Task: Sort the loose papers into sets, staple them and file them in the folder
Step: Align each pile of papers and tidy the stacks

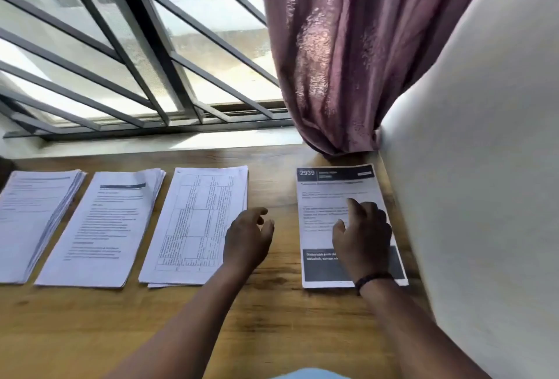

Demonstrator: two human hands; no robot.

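Resting right hand (361, 236) on rightmost stack (335, 194), fingers relaxed, left hand (246, 238) hovering alongside, fingers loose

Matt paper stacks (196, 224) lie on a smooth wood-grain table (90, 333) beside a cloth curtain (348, 46).

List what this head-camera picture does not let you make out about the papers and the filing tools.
- Far-left stack: cut by the left edge.
- Body text on all stacks: blurred.
- Right stack: partly covered by right hand.
- Stapler and folder: none in view.
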